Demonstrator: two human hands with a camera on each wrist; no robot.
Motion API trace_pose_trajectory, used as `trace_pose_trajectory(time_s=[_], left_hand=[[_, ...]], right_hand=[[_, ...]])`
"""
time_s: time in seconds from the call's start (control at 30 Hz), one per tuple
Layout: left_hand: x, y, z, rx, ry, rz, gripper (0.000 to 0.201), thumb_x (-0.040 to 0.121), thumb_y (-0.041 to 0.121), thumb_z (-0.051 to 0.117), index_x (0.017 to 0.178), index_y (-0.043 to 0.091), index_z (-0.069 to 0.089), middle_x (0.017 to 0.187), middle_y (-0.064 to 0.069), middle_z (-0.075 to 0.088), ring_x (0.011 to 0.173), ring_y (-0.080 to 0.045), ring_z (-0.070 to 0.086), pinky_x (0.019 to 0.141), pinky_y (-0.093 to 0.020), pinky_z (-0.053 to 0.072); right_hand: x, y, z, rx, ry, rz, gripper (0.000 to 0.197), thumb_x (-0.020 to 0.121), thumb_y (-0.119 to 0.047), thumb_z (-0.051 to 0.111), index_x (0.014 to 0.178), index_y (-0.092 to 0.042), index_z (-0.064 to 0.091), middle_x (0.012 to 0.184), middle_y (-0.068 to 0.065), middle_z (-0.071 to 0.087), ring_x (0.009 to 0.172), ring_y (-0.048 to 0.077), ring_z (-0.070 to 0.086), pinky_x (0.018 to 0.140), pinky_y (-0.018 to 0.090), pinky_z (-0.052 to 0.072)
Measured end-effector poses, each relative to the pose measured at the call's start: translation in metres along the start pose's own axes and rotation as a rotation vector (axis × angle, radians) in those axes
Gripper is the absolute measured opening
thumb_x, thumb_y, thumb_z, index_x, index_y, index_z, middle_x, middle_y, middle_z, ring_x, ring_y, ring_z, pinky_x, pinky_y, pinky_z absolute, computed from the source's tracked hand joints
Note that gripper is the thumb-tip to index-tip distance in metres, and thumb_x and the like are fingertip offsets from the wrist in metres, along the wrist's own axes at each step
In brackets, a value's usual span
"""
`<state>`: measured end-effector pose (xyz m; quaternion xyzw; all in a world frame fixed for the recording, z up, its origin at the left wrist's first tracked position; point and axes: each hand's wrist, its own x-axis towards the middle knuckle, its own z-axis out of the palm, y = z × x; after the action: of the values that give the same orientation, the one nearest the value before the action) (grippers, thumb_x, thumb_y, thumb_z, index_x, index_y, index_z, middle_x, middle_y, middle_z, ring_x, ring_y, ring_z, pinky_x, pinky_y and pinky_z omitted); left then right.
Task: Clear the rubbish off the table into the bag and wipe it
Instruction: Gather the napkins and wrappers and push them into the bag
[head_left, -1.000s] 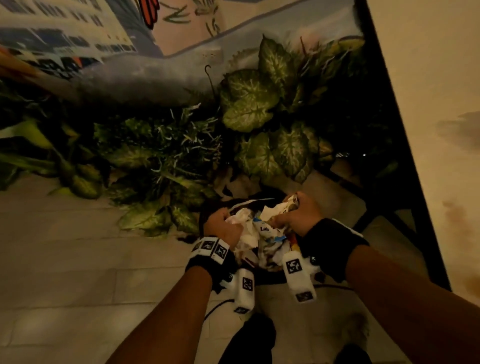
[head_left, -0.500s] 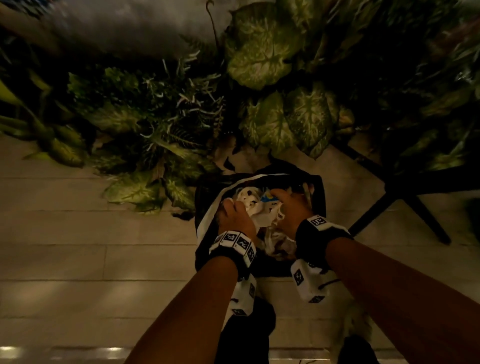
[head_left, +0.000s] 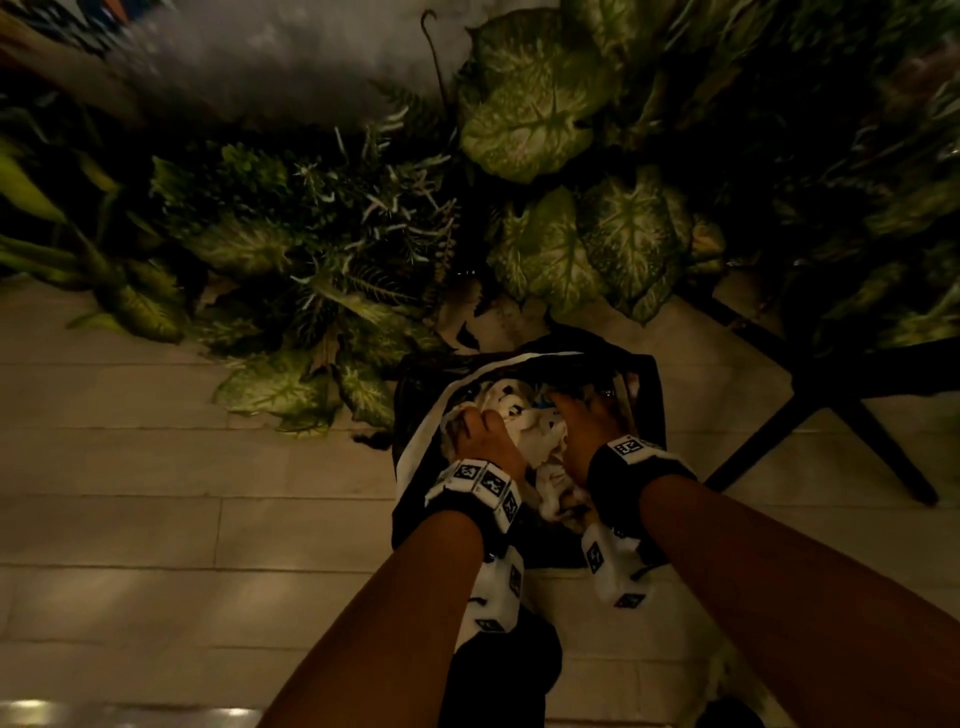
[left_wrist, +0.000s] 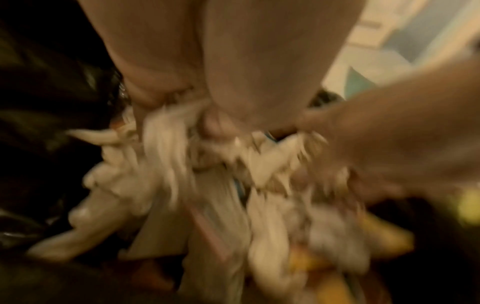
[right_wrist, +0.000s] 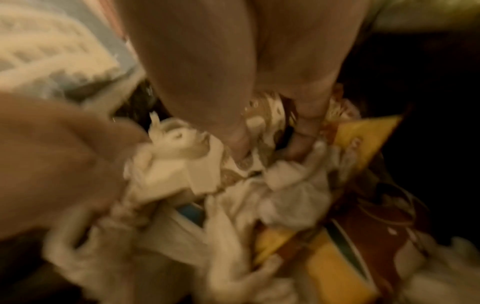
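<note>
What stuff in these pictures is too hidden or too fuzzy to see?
- Bottom of the black bag, head view: hidden under the crumpled paper rubbish.
- Fingertips of the left hand and right hand, head view: buried in the rubbish.
- Print on the yellow wrapper, right wrist view: blurred.
- The table: outside every view.
</note>
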<state>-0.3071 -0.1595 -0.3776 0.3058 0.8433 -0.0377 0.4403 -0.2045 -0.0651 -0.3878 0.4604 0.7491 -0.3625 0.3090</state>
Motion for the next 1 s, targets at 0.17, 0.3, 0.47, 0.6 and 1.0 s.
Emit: trace_pose_trajectory(time_s=[0.17,0.3,0.47,0.6,1.0], left_hand=[[-0.032,-0.005,-0.039,-0.044,-0.178,0.068,0.078,0.090,0.025,0.056,0.150,0.026,0.007,0.157,-0.012,-0.007,0.144,-0.036,0.009,0.114,-0.047,0.025],[-0.067,0.006,-0.067,0.008,-0.095,0.169,0.072,0.089,0.029,0.056,0.149,0.028,0.015,0.156,-0.011,0.008,0.144,-0.030,0.012,0.116,-0.041,0.022],[-0.114,0.035,-0.108,-0.191,0.131,0.141,0.044,0.089,0.014,0.051,0.133,0.015,0.048,0.141,-0.002,0.042,0.126,-0.025,0.044,0.104,-0.028,0.036],[-0.153,0.067,-0.151,-0.250,0.250,0.120,0.026,0.084,0.014,0.057,0.108,0.019,0.064,0.116,-0.005,0.063,0.106,-0.024,0.058,0.085,-0.025,0.046],[-0.262,0.209,-0.225,-0.434,0.539,0.440,0.028,0.077,0.000,0.057,0.078,0.026,0.067,0.082,0.001,0.069,0.079,-0.022,0.065,0.078,-0.039,0.056]], right_hand=[[-0.036,-0.004,-0.024,0.131,0.045,-0.035,0.088,0.081,-0.022,0.063,0.141,-0.052,0.006,0.156,0.006,-0.007,0.142,0.039,0.013,0.112,0.050,0.029],[-0.078,-0.008,-0.052,0.129,0.059,-0.051,0.091,0.081,-0.029,0.066,0.146,-0.041,0.005,0.156,0.011,-0.017,0.144,0.036,0.002,0.115,0.047,0.024],[-0.142,-0.029,-0.083,0.279,-0.008,-0.182,0.078,0.077,-0.062,0.042,0.142,-0.019,0.034,0.150,0.015,0.028,0.139,0.032,0.028,0.113,0.042,0.028],[-0.208,-0.031,-0.109,0.431,-0.037,-0.288,0.037,0.079,-0.031,0.064,0.113,-0.017,0.061,0.105,0.001,0.063,0.098,0.022,0.062,0.087,0.036,0.053],[-0.351,0.049,-0.169,0.723,0.078,-0.568,0.019,0.085,-0.011,0.060,0.103,-0.008,0.065,0.080,-0.009,0.059,0.076,-0.004,0.054,0.076,0.013,0.046]])
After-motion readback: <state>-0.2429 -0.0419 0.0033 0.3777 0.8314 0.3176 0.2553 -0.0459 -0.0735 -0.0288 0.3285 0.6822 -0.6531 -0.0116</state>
